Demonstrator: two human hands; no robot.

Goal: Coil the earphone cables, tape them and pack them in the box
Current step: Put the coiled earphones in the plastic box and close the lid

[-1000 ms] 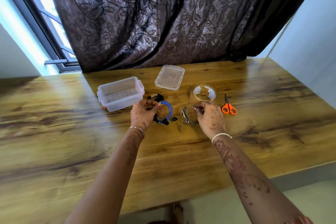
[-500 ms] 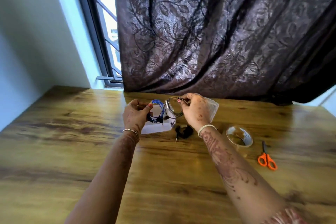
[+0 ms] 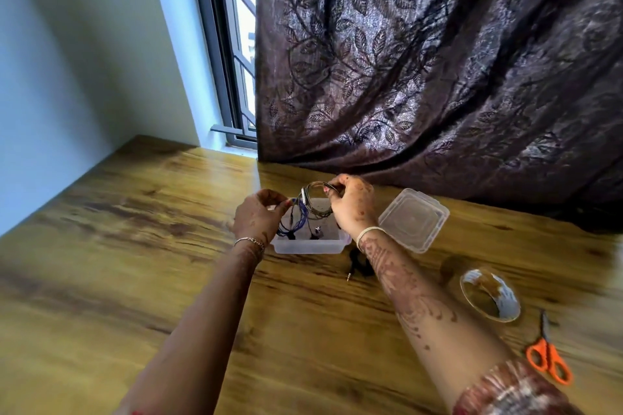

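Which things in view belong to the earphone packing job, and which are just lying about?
Job:
- blue earphone coil, in left hand
- grey earphone coil, in right hand
- black earphones
- clear plastic box
- lid
- tape roll
- orange scissors

Not the job:
- curtain
- window
- wooden table

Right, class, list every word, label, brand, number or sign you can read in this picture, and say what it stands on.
None: no readable text anywhere in view.
The clear box, its lid, the tape roll and the orange scissors show no legible print; any moulded marks on the lid are too blurred to read.
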